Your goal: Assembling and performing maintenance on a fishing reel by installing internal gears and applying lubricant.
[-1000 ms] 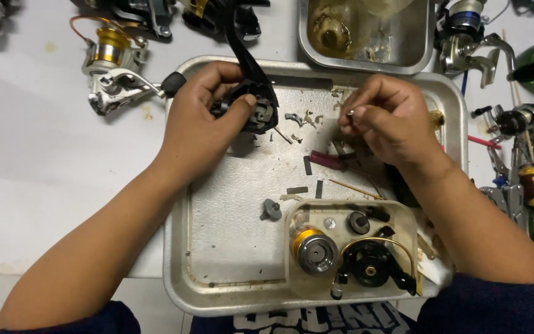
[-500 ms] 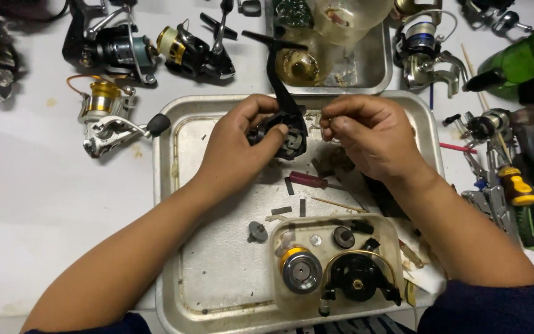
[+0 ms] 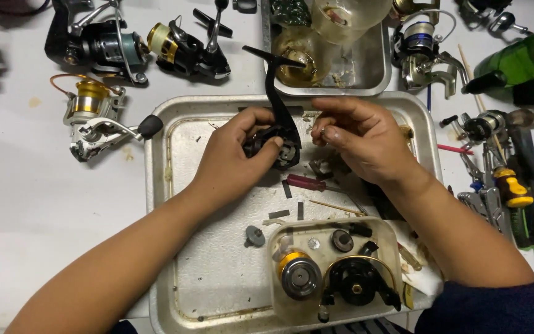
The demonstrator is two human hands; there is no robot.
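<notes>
My left hand (image 3: 233,154) grips a black fishing reel body (image 3: 276,145) above a metal tray (image 3: 162,185); the reel's black stem rises toward the far edge. My right hand (image 3: 363,139) pinches a tiny metal part (image 3: 322,131) between thumb and fingertips, right beside the reel body. A dark red-handled tool (image 3: 307,182) lies on the tray just below both hands, among small loose parts.
A clear plastic tub (image 3: 335,269) with a gold spool and black rotor sits at the tray's near right. A second metal tray (image 3: 366,74) with jars stands behind. Several reels (image 3: 100,120) lie at left; a green bottle (image 3: 520,62) and screwdrivers (image 3: 511,185) at right.
My right hand has closed in on the reel body, bringing the small part next to it. The view has shifted so the tray and hands sit lower in the picture.
</notes>
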